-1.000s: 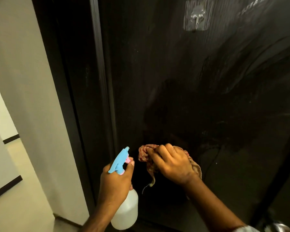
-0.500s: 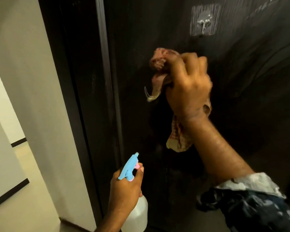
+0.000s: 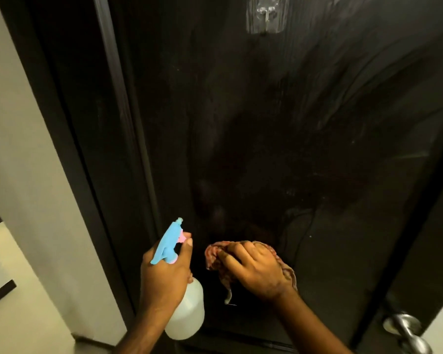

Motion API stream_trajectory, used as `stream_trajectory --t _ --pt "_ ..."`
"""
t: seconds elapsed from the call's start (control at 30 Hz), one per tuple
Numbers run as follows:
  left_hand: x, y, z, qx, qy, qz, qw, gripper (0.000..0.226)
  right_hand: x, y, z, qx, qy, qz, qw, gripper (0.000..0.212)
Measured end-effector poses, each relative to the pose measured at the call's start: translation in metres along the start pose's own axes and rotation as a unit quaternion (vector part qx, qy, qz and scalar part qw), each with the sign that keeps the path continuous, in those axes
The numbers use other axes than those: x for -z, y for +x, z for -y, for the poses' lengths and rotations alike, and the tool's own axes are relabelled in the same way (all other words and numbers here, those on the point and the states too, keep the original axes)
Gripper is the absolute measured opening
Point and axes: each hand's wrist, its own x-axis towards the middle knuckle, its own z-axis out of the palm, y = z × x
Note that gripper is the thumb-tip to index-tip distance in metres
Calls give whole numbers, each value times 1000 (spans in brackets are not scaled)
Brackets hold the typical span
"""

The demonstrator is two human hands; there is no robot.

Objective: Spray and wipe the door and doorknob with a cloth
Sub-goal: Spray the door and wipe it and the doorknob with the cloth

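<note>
- The dark door (image 3: 279, 123) filled most of what I could see, its surface streaked with pale, curving smears of wet towards the upper right; lower down, around the middle, it looked darker and duller.
- The right hand (image 3: 260, 270) was pressed flat against the lower part of the door, fingers curled over a bunched reddish cloth (image 3: 215, 254); the cloth was gripped between palm and door, with a frayed tail hanging down below the hand.
- The left hand (image 3: 164, 274) was closed around the neck of a spray bottle (image 3: 189, 310), just beside the cloth hand and to its left; the thumb lay up near the pink part of the blue trigger head (image 3: 168, 242), whose nozzle pointed up and towards the door.
- The bottle's body was translucent white and tilted; I could read no label, brand or writing on it.
- A clear adhesive hook (image 3: 266, 15) was stuck high on the door, well above both hands; it too carried no lettering that I could make out.
- The silver doorknob (image 3: 404, 328) sat at the bottom right, on the door's edge, well apart from the cloth; nothing was touching it.
- A pale wall (image 3: 23, 149) ran down the left, beside the dark door frame (image 3: 69, 149).
</note>
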Motion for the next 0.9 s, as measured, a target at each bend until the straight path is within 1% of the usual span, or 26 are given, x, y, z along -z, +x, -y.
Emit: stream_trajectory --t 0.07,0.1,0.17,0.23,0.33,0.4,0.43,0.47,0.5,0.53,0.57,0.6,0.7,0.77,0.83,0.9 --pt "-3 -2 0 5 -6 -1 1000 46 19 -4 -20 -19 -5 -15 1000 25" --pt "-5 -4 0 6 -11 2 1000 49 29 -7 -33 -43 -14 -36 998 26" --pt "-9 -6 -1 9 -22 7 1000 48 52 -10 -63 -113 -48 -90 988 32" --pt "-14 -10 -2 2 -23 10 1000 42 76 -7 -95 -194 -82 -147 966 34" --pt "-21 -16 -6 -22 -12 21 999 32 108 11 -134 -312 -119 -250 909 25" --pt "-24 -19 -6 -32 -9 30 999 27 119 31 -146 -393 -93 -322 856 17" --pt "-25 -19 -5 -32 -8 34 999 27 119 41 -144 -432 -73 -358 825 18" --pt "-26 -19 -4 -31 -5 37 999 28 118 50 -139 -460 -56 -386 798 18" --pt "-27 -19 -3 -29 -4 39 999 31 113 56 -132 -472 -46 -404 782 16" --pt "-28 -18 -2 -26 -3 42 999 33 107 59 -123 -469 -41 -410 781 15" --pt "-29 -18 -2 -25 -4 45 999 35 97 57 -112 -451 -40 -399 797 14" --pt "-30 -18 -2 -25 -3 46 999 36 85 48 -100 -426 -40 -373 823 14" --pt "-32 -18 -3 -27 6 39 999 39 46 1 -59 -359 -37 -243 901 26" --pt "-33 -18 -6 -26 11 47 999 41 31 -34 -37 -298 -50 -157 940 35" --pt "-35 -18 -9 -30 16 57 998 41 23 -68 -26 -248 -43 -102 962 36" --pt "-37 -19 -13 -38 21 65 997 39 21 -97 -20 -224 -25 -54 973 33"
